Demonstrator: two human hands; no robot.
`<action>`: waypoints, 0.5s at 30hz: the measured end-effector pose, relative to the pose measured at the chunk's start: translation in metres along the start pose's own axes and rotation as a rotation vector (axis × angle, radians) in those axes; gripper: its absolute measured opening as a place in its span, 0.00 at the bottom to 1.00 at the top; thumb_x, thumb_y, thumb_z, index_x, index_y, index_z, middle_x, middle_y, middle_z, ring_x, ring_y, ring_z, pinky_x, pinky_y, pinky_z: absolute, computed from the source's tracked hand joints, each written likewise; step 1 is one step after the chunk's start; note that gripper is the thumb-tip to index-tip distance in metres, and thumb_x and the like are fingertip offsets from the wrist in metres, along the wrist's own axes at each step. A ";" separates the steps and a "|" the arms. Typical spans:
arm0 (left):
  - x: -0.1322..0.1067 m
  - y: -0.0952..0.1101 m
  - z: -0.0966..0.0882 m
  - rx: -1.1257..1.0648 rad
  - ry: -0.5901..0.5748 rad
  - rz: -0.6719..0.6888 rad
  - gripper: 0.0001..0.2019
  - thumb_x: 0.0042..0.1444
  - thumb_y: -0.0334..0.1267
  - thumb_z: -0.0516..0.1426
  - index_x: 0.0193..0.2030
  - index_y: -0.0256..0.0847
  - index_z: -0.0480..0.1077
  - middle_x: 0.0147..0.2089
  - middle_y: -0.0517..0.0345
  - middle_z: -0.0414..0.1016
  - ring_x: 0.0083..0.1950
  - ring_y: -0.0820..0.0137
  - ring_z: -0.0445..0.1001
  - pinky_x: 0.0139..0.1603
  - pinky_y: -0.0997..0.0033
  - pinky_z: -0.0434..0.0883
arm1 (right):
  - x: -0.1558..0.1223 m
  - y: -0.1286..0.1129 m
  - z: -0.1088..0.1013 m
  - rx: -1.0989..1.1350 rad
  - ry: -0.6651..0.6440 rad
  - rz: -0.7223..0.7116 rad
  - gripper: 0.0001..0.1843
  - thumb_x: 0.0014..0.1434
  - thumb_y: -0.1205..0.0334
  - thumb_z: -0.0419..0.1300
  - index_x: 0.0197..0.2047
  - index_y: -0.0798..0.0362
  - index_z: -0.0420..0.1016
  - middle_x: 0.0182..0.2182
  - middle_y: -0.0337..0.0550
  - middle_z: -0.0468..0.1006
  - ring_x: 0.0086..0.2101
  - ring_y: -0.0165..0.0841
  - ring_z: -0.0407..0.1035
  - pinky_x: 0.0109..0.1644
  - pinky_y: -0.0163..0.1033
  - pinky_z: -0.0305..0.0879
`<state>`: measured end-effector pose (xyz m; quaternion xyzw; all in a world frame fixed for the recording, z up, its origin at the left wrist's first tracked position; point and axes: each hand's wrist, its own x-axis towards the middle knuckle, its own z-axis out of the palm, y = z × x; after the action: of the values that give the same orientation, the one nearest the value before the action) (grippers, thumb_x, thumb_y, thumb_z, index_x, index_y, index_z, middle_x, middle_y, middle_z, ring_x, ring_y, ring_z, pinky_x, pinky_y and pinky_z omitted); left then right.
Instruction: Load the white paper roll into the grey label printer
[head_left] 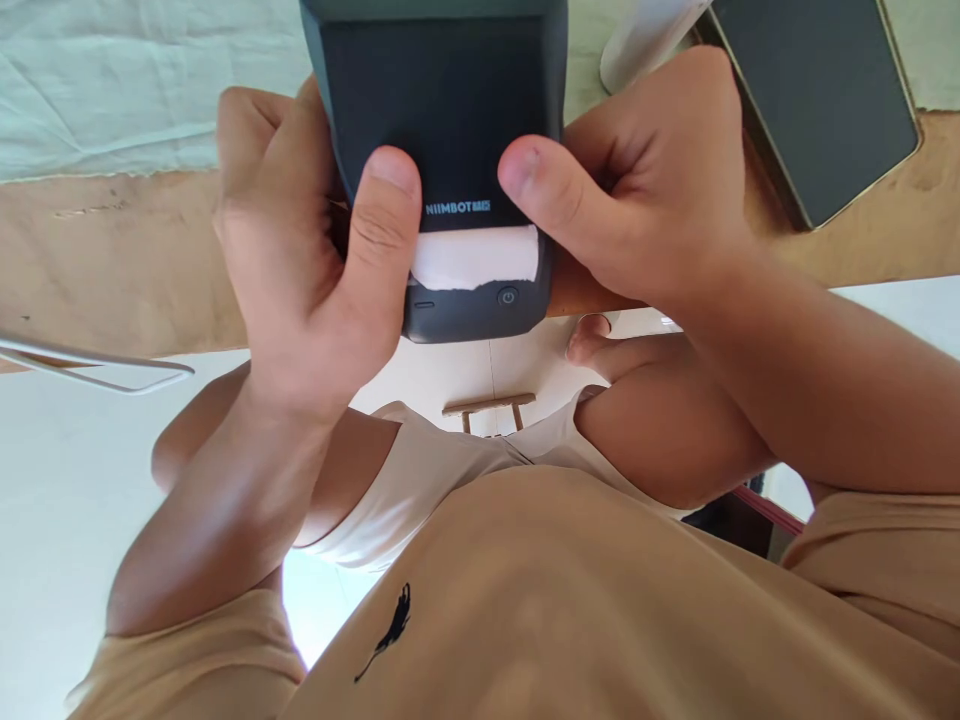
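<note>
A dark label printer point(442, 110) marked NIIMBOT is held between both hands near the table's front edge. White label paper point(477, 257) with a ragged front edge sticks out of its slot, above a power button. My left hand point(300, 220) grips the printer's left side, its thumb lying on the top beside the paper. On the right side my right hand point(645, 180) grips it too, thumb pressed on the top near the front. The other fingers of both hands are largely hidden beside and beneath the printer.
A wooden table point(127, 260) is partly covered by a pale green cloth point(150, 80). Behind my right hand lie a dark phone-like slab point(817, 100) and a white cylindrical object point(649, 40). A white cable point(112, 370) hangs over the edge at left. My lap is just below.
</note>
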<state>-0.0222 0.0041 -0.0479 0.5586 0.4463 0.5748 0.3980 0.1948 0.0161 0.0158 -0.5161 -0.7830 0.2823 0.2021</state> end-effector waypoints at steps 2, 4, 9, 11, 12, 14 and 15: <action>-0.002 0.005 -0.001 0.265 -0.049 0.084 0.25 0.67 0.66 0.51 0.38 0.43 0.62 0.36 0.55 0.53 0.46 0.65 0.67 0.48 0.58 0.66 | 0.001 -0.001 0.001 -0.085 0.001 0.011 0.43 0.74 0.41 0.56 0.16 0.61 0.46 0.15 0.36 0.41 0.22 0.17 0.35 0.31 0.39 0.37; -0.004 0.011 -0.002 0.517 -0.085 0.131 0.27 0.68 0.67 0.47 0.34 0.42 0.59 0.34 0.56 0.48 0.37 0.71 0.54 0.42 0.63 0.54 | 0.001 -0.002 0.001 -0.145 0.004 0.011 0.43 0.75 0.39 0.51 0.17 0.60 0.45 0.16 0.37 0.41 0.22 0.18 0.34 0.31 0.39 0.36; -0.004 0.022 -0.003 0.764 -0.166 0.109 0.30 0.69 0.67 0.35 0.28 0.43 0.42 0.32 0.57 0.41 0.34 0.73 0.42 0.41 0.64 0.49 | -0.001 -0.005 0.002 -0.211 0.017 0.041 0.40 0.78 0.41 0.43 0.19 0.60 0.43 0.18 0.39 0.39 0.24 0.22 0.32 0.34 0.41 0.33; -0.004 0.023 -0.003 0.783 -0.173 0.123 0.29 0.70 0.66 0.34 0.29 0.42 0.40 0.31 0.57 0.40 0.33 0.75 0.42 0.40 0.64 0.48 | -0.002 -0.005 0.001 -0.219 0.005 0.055 0.41 0.78 0.41 0.44 0.19 0.59 0.43 0.18 0.39 0.39 0.24 0.22 0.32 0.34 0.40 0.33; -0.003 0.022 -0.004 0.784 -0.167 0.124 0.29 0.70 0.66 0.35 0.29 0.42 0.40 0.31 0.58 0.40 0.33 0.75 0.43 0.40 0.65 0.48 | -0.001 -0.005 0.001 -0.218 0.001 0.056 0.41 0.78 0.40 0.44 0.19 0.59 0.43 0.18 0.39 0.40 0.24 0.22 0.32 0.34 0.40 0.33; -0.003 0.020 -0.005 0.783 -0.155 0.119 0.29 0.69 0.67 0.36 0.30 0.43 0.43 0.31 0.57 0.41 0.32 0.75 0.44 0.40 0.64 0.49 | -0.001 -0.003 0.001 -0.213 -0.006 0.044 0.40 0.78 0.42 0.44 0.20 0.59 0.42 0.18 0.39 0.40 0.24 0.21 0.33 0.33 0.40 0.33; -0.003 0.018 -0.005 0.783 -0.154 0.110 0.30 0.68 0.69 0.36 0.30 0.43 0.46 0.32 0.57 0.43 0.33 0.73 0.46 0.41 0.63 0.50 | -0.001 -0.002 0.001 -0.210 -0.002 0.035 0.40 0.78 0.43 0.44 0.20 0.59 0.42 0.19 0.39 0.40 0.24 0.21 0.33 0.33 0.40 0.33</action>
<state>-0.0264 -0.0042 -0.0315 0.7326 0.5698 0.3382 0.1558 0.1926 0.0146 0.0162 -0.5476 -0.7994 0.2028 0.1412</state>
